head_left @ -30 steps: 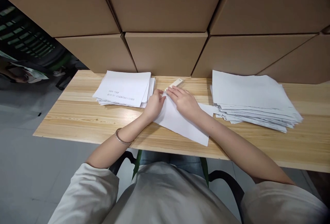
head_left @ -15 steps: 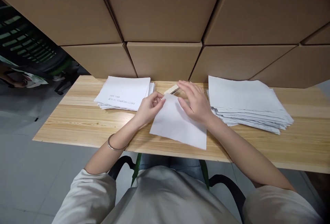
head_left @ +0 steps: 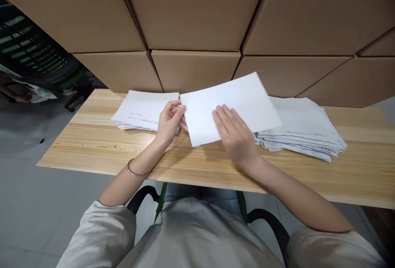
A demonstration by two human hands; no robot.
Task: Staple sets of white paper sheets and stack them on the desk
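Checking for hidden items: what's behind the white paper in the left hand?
Behind the white paper, the right-side paper stack, cardboard boxes and wooden table show past its edges. The stack's upper-left corner is covered; anything else there can't be seen.

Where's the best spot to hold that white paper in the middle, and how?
Probably pinch the white paper at its left short edge, coming from the left: thumb on top, fingers underneath. It's thin and flat, and the left hand holds it there, while the right hand covers part of the near long edge.
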